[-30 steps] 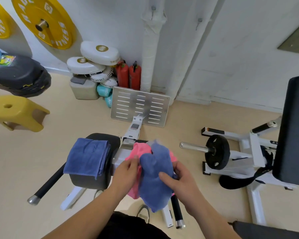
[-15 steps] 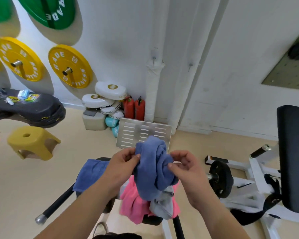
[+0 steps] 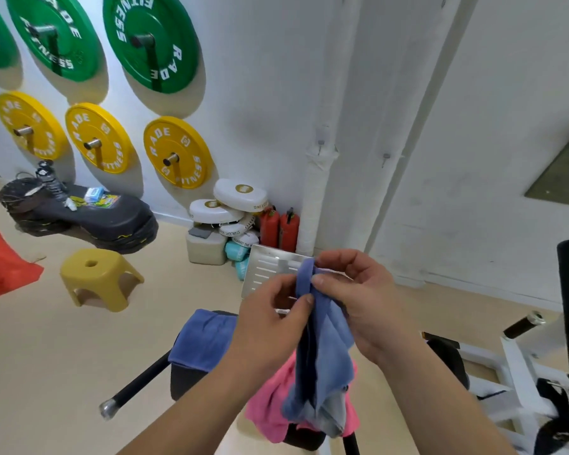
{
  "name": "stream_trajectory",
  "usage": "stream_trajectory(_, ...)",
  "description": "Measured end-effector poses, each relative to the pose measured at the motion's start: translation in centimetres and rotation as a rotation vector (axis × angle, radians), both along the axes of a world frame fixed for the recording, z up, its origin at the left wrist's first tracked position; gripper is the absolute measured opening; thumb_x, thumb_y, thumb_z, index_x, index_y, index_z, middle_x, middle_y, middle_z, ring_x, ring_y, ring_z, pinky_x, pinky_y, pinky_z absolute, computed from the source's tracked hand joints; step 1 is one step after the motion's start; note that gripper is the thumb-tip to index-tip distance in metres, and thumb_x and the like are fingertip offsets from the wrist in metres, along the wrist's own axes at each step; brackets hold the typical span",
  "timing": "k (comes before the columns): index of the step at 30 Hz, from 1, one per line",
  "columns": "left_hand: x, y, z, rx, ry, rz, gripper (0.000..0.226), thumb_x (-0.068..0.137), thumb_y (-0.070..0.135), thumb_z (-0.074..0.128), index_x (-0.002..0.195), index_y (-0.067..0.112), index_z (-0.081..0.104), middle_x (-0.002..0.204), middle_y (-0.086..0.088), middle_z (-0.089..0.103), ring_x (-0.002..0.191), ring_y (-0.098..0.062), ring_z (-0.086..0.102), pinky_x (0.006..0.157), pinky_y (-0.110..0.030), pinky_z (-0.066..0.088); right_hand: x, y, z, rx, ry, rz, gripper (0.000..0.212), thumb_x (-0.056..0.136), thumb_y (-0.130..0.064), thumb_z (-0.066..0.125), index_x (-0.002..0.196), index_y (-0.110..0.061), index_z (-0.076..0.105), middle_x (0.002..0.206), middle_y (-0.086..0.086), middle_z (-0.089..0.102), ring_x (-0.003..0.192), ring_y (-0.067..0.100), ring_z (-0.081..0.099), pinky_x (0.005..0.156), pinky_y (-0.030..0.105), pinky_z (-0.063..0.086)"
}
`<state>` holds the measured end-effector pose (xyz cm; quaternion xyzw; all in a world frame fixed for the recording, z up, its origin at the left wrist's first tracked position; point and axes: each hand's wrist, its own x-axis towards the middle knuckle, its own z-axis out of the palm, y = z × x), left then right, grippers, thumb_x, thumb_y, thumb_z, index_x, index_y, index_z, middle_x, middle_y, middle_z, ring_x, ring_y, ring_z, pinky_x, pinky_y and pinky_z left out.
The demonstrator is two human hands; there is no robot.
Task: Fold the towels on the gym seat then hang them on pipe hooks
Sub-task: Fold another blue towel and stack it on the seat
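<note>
Gym background clutter.
Green plates (image 3: 151,41) above yellow plates (image 3: 174,152) on wall; yellow stool (image 3: 99,277) on floor; red extinguishers (image 3: 280,229) at wall base, just beside stacked white pads (image 3: 240,195).

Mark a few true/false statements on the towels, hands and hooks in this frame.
1. The left hand and right hand both pinch the held blue towel near its top. True.
2. The pink towel is in the left hand. False: it lies on the gym seat, under the held blue towel.
3. A folded blue towel lies on the gym seat, left of the hands. True.
4. The pipe hooks carry towels. False: both are bare.
</note>
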<state>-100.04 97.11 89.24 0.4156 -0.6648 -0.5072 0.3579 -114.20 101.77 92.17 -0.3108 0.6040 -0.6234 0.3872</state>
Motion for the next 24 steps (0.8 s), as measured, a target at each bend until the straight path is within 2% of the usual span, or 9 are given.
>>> stream_trajectory(4,0.2,-0.7,0.2,0.03,0.015,0.007,0.024,0.094,0.005,0.059,0.094,0.021,0.077,0.082,0.004,0.078,0.079,-0.013,0.075,0.075,-0.04,0.064,0.0,0.7,-1.3,0.017,-0.011,0.053,0.034,0.082,0.018,0.071,0.096,-0.013,0.076,0.095,0.006,0.081,0.096,0.024,0.077,0.089,0.04,0.059)
stream_trajectory(8,0.9,-1.7,0.4,0.176,0.098,0.207,0.021,0.1,0.016,0.059,0.086,0.011,0.073,0.069,-0.01,0.071,0.06,-0.019,0.063,0.052,-0.038,0.057,-2.1,1.6,-3.4,0.045,0.121,-0.174,0.043,0.078,0.024,0.065,0.088,-0.017,0.074,0.079,-0.009,0.079,0.079,0.007,0.073,0.077,0.022,0.056)
stream_trajectory(11,2.2,-4.0,0.0,0.303,0.12,0.345,0.021,0.101,0.021,0.056,0.086,0.014,0.07,0.081,-0.014,0.072,0.077,-0.025,0.065,0.078,-0.049,0.059,-5.6,3.3,-5.0,0.191,0.356,-0.362,0.052,0.073,0.026,0.05,0.084,-0.021,0.07,0.081,-0.007,0.074,0.083,0.01,0.068,0.087,0.031,0.056)
stream_trajectory(14,1.0,-4.7,1.1,0.383,0.137,0.273,0.019,0.097,0.019,0.054,0.083,0.016,0.067,0.078,-0.01,0.069,0.079,-0.026,0.065,0.079,-0.046,0.055,-7.4,4.2,-7.2,0.436,0.474,-0.286,0.049,0.074,0.018,0.051,0.105,-0.015,0.068,0.098,0.002,0.067,0.094,0.021,0.065,0.093,0.042,0.056)
stream_trajectory(17,-1.3,-4.4,3.6,0.269,0.069,0.072,0.019,0.1,0.018,0.055,0.086,0.019,0.069,0.071,0.001,0.07,0.072,-0.012,0.065,0.072,-0.029,0.052,-7.1,4.3,-8.5,0.515,0.527,-0.16,0.05,0.081,0.004,0.062,0.125,-0.018,0.065,0.117,0.0,0.066,0.114,0.022,0.063,0.096,0.034,0.05)
stream_trajectory(19,-2.4,-4.3,6.2,0.117,0.041,-0.1,0.016,0.1,0.021,0.057,0.094,0.024,0.072,0.08,0.004,0.075,0.077,-0.004,0.068,0.079,-0.024,0.053,-6.5,3.5,-6.4,0.373,0.555,-0.079,0.053,0.084,-0.008,0.071,0.132,-0.029,0.061,0.127,-0.015,0.064,0.122,0.005,0.059,0.1,0.023,0.044)
stream_trajectory(21,-3.5,-4.3,8.8,-0.041,-0.02,-0.29,0.014,0.101,0.023,0.058,0.098,0.028,0.071,0.088,0.005,0.078,0.085,-0.003,0.071,0.083,-0.022,0.055,-5.8,2.4,-2.4,0.201,0.465,0.077,0.055,0.082,-0.017,0.076,0.13,-0.039,0.062,0.122,-0.025,0.068,0.114,-0.009,0.062,0.093,0.017,0.047)
stream_trajectory(22,-4.1,-4.2,10.1,-0.121,-0.046,-0.363,0.014,0.101,0.022,0.058,0.099,0.029,0.07,0.087,0.007,0.077,0.084,-0.002,0.071,0.08,-0.019,0.055,-5.7,1.9,-0.7,0.119,0.411,0.146,0.048,0.08,-0.017,0.074,0.124,-0.034,0.066,0.114,-0.018,0.073,0.108,-0.006,0.066,0.09,0.019,0.051)
stream_trajectory(24,-5.1,-4.2,12.2,-0.298,-0.076,-0.404,0.016,0.101,0.018,0.056,0.1,0.029,0.068,0.085,0.011,0.075,0.081,0.001,0.069,0.074,-0.012,0.052,-6.0,0.9,2.1,0.017,0.393,0.185,0.029,0.076,-0.015,0.069,0.104,-0.009,0.071,0.096,0.017,0.073,0.092,0.01,0.069,0.082,0.034,0.055)
